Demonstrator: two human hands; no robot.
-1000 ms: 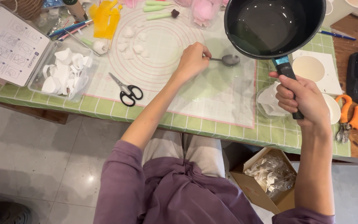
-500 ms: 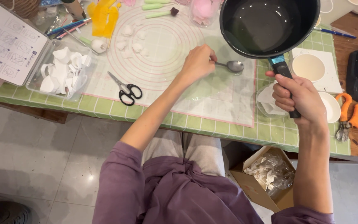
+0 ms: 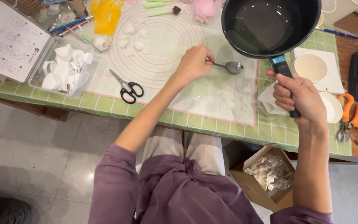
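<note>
Right hand [image 3: 299, 95]: fingers wrapped tight around black handle of saucepan [image 3: 270, 25]; pan raised over far edge of green checked tablecloth [image 3: 228, 128], tilted toward viewer, dark glossy inside.
Left hand [image 3: 193, 64]: fingers pinched on handle of metal spoon [image 3: 228, 66]; bowl of spoon resting on clear baking mat [image 3: 212, 91], just below pan rim.
Black-handled scissors [image 3: 126, 87]: on mat, left of left hand.
Clear plastic tray [image 3: 65, 70] of white shapes: near left table edge.
Orange scissors [image 3: 353, 116]: at right edge.
Cardboard box [image 3: 266, 176]: on floor beneath table.
</note>
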